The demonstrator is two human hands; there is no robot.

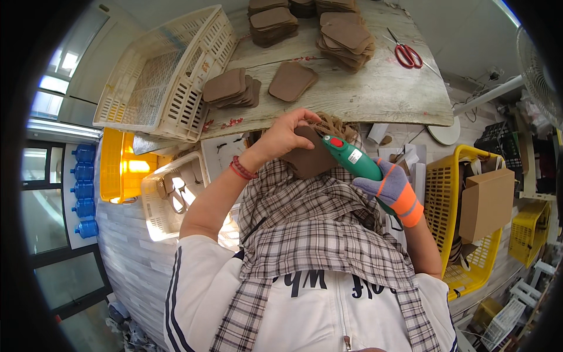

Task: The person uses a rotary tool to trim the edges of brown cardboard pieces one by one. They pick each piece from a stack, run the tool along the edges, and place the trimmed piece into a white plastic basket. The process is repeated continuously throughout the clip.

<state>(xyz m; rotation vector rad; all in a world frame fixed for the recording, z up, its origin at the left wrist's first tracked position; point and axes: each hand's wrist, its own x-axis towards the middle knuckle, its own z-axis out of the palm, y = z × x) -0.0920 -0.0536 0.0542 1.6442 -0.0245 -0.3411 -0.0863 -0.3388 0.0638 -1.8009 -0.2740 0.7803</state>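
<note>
My left hand (288, 136), bare with red bead bracelets at the wrist, pinches a flat brown panel (311, 157) with rounded corners above my lap. My right hand (387, 186) wears a grey and orange glove and is wrapped round a green handheld electric cutter (353, 157) with a red switch. The cutter's head meets the panel's right edge; its blade is too small to make out. Brown trimmed strips (335, 126) lie bunched just beyond the panel, by the table edge. A checked apron (305, 234) covers my lap.
On the worn table (381, 100) ahead lie stacks of brown panels (346, 40), a small pile (231, 88) and red-handled scissors (406, 56). A white crate (190, 88) stands at the left. Yellow baskets (437, 193) flank me, the right one with a cardboard box (485, 205).
</note>
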